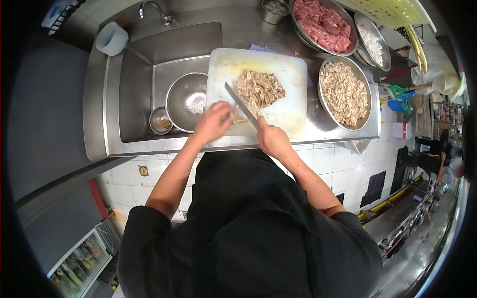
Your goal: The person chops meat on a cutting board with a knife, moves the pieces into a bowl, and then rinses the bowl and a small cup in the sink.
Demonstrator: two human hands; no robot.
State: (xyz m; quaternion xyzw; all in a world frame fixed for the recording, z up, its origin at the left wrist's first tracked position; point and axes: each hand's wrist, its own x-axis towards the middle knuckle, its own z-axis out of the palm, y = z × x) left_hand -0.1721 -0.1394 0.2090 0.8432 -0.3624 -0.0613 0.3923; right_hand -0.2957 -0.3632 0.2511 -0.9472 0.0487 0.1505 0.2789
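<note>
My right hand (273, 139) is closed around the handle of a knife (242, 103). The blade slants up and left across the cutting board (293, 116), along the left side of a heap of sliced cooked meat (261, 88). Left of the blade, my left hand (215, 122) hovers over the board's near left corner, fingers bent and slightly apart with nothing visible in them. A few loose slices (239, 119) lie between its fingertips and the knife.
Left of the board, a metal bowl (179, 92) and a small bowl (160, 130) sit in the sink (136, 74). To the right stands a bowl of chopped pale pieces (344, 93); behind it are raw meat (323, 25) and a bowl with white contents (370, 39).
</note>
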